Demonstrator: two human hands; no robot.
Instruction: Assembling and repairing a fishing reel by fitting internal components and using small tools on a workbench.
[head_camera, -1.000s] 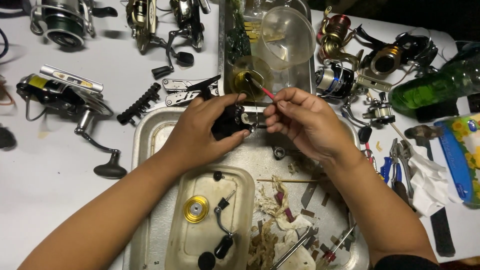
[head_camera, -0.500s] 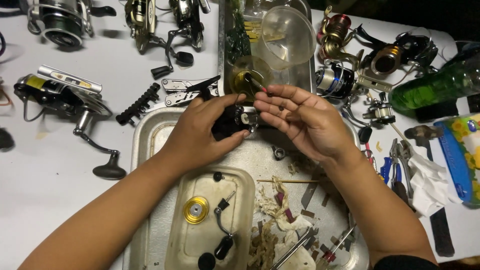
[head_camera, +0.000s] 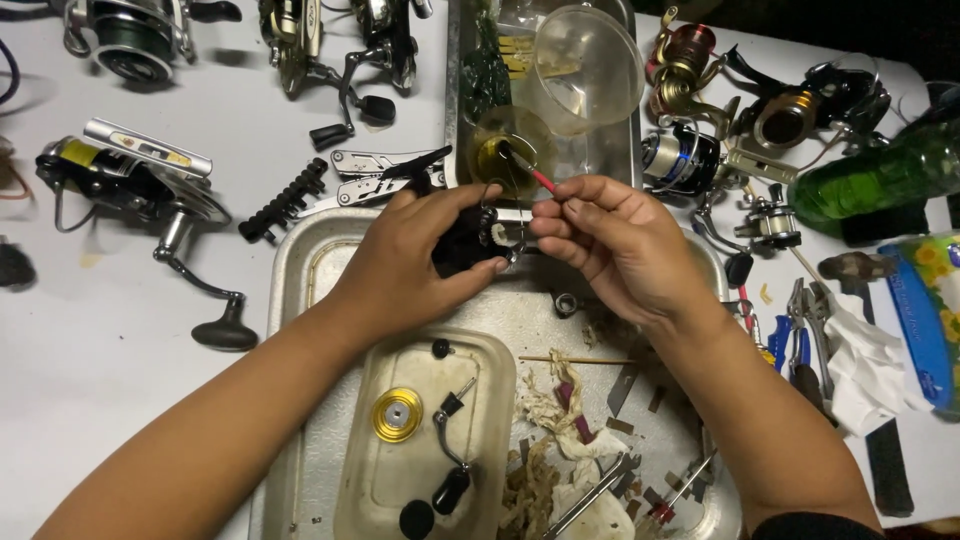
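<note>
My left hand (head_camera: 405, 262) grips a black fishing reel body (head_camera: 468, 244) over the far end of a metal tray (head_camera: 300, 260). My right hand (head_camera: 612, 245) pinches the red handle of a small brush (head_camera: 530, 172); the brush tip rests in a small glass of yellowish oil (head_camera: 505, 160) just beyond the tray. The right fingertips are close to the reel body's exposed white gear. A smaller metal dish (head_camera: 370, 480) in the tray holds a gold spool part (head_camera: 397, 415) and a black crank handle (head_camera: 447, 450).
Several fishing reels (head_camera: 120, 180) lie on the white table at left, top and right. A multi-tool (head_camera: 375, 165), a clear plastic cup (head_camera: 585, 70), a green bottle (head_camera: 880, 175), pliers (head_camera: 800, 340), white tissue (head_camera: 870, 365) and dirty rags (head_camera: 560, 440) surround the tray.
My right hand, which had opened half a second ago, has pinched the red brush again with its tip in the oil glass. The left hand holds the reel body steady.
</note>
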